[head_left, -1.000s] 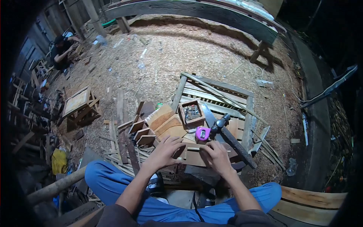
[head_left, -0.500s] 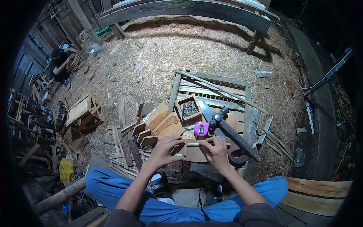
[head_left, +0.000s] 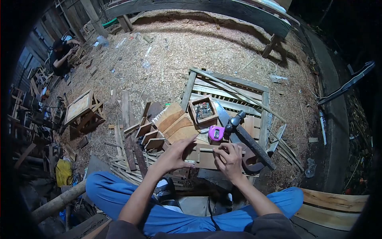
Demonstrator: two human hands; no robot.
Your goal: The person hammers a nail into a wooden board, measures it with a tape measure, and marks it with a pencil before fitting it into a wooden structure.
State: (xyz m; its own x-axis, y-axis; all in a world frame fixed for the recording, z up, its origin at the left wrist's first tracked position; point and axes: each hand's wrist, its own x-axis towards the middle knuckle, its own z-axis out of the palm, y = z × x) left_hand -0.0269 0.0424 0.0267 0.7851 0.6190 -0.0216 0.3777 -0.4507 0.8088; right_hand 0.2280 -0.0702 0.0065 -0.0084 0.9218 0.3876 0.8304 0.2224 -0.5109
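Note:
A flat brown board (head_left: 206, 160) lies in front of me, with a thin pale strip on top. My left hand (head_left: 176, 154) is at the board's left end, thumb and fingers spread apart. At the right part of the board is my right hand (head_left: 229, 159), its fingers curled together; what they hold, if anything, is too small to tell. Just beyond sits a pink tape measure (head_left: 216, 133). A hammer (head_left: 252, 143) lies to its right, over a saw (head_left: 221, 114). Behind the tape measure is a small wooden box (head_left: 203, 111) with small metal pieces inside.
A slatted wooden frame (head_left: 227, 77) lies under the tools. Wooden pieces (head_left: 153, 137) stand at the left of the work spot. A small wooden stool (head_left: 84, 111) is farther left. Another person (head_left: 61, 57) crouches at the far left. A long bench (head_left: 199, 8) crosses the back.
My left hand has opened wider and moved slightly back from the board's left end. The fingers of my right hand have curled in more. The view has shifted a little.

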